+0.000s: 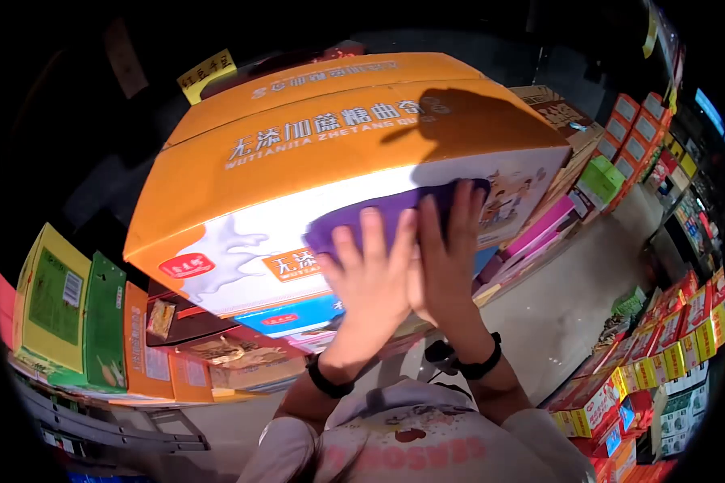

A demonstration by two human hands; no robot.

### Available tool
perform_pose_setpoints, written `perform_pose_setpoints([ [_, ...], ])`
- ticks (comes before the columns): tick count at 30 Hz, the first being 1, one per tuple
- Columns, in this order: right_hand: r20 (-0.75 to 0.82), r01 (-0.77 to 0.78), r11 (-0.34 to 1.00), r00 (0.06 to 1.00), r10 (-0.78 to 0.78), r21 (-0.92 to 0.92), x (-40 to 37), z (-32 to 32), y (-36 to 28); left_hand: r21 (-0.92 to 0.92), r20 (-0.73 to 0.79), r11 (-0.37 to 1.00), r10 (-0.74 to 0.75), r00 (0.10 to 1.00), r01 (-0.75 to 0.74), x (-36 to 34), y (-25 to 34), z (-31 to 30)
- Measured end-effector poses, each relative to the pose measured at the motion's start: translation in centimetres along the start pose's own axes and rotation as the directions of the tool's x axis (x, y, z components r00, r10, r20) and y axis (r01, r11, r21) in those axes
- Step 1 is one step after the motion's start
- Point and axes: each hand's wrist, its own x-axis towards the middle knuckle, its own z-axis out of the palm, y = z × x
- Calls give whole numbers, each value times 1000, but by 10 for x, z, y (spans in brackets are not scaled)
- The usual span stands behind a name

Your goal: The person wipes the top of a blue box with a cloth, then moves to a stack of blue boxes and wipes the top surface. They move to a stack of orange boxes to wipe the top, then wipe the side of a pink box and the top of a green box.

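A large orange and white carton (298,177) with Chinese lettering stands before me, its white side facing me. A dark purple patch (391,217) spans that side; whether it is a cloth or printing I cannot tell. My left hand (370,278) lies over its left part, fingers stretched out and spread. Close beside it, my right hand (451,249) overlaps the right part with straight fingers pointing up. Dark bands circle both wrists. A shadow falls across the carton's orange top and white side.
Below the carton sits a blue-sided box (282,320). Green and yellow boxes (60,294) and orange boxes (147,354) stand at left. Red and yellow packs (660,354) are stacked at right, across a grey floor (556,314). A yellow sign (207,75) rises behind the carton.
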Motion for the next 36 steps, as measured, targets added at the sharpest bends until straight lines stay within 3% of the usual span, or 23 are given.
perform_pose_setpoints([
  [1,-16,204,965,978,-209,-166,11,-12,11,-50,32,999,3,999,-1,3,14,2],
  [2,-3,214,960,976,-218,-180,8,-19,23,-99,66,995,6,998,0,6,27,3],
  [4,56,-14,1000,998,15,-18,-8,-27,47,32,49,997,65,997,-67,7,48,15],
  [6,83,-8,1000,997,10,-25,-18,-26,58,24,-16,999,35,999,-35,4,56,18],
  [8,-2,-20,1000,1000,20,-15,-29,-17,58,457,32,867,206,978,-198,-8,49,28],
  [9,0,-37,999,999,37,-24,-35,-12,56,333,12,922,206,978,-198,-9,45,25],
  [10,4,-37,999,999,38,-9,-40,-7,50,345,20,918,202,979,-197,-13,41,20],
  [11,-36,-49,999,998,50,24,-45,-1,42,69,19,988,136,991,-137,-19,36,15],
  [12,-75,-60,996,995,65,59,-50,8,36,-211,37,976,68,997,-59,-24,30,11],
  [13,-108,-45,998,993,40,-48,-57,23,32,-175,6,981,83,997,-81,-28,19,9],
  [14,-99,-43,996,994,51,83,-64,25,23,-147,94,987,87,992,-72,-40,9,7],
  [16,-29,-44,986,998,49,161,-76,36,-1,-45,168,998,59,984,-53,-54,-16,-2],
  [17,-93,-12,984,995,29,177,-76,48,-15,-13,238,1000,3,971,0,-68,-28,-5],
  [18,-5,-50,982,999,52,181,-89,55,-28,24,203,999,-26,979,21,-84,-41,-3],
  [20,85,32,998,996,-37,62,-96,67,-60,16,190,988,-152,970,151,-106,-68,-8],
  [24,228,111,985,964,-139,132,-109,81,-100,59,165,972,-236,958,229,-137,-104,-15],
  [26,234,124,983,960,-154,136,-115,84,-104,56,227,963,-270,936,264,-145,-106,-17],
  [30,294,170,974,933,-209,153,-119,72,-84,-34,191,944,-317,929,329,-144,-79,-9],
  [32,298,126,986,942,-152,105,-119,59,-68,-51,179,931,-347,921,361,-152,-62,4],
  [34,233,106,989,964,-128,104,-115,44,-49,-26,220,974,-212,952,223,-151,-43,12],
  [36,275,16,997,961,-37,79,-125,35,-25,-104,209,981,-141,968,165,-144,-21,15],
])
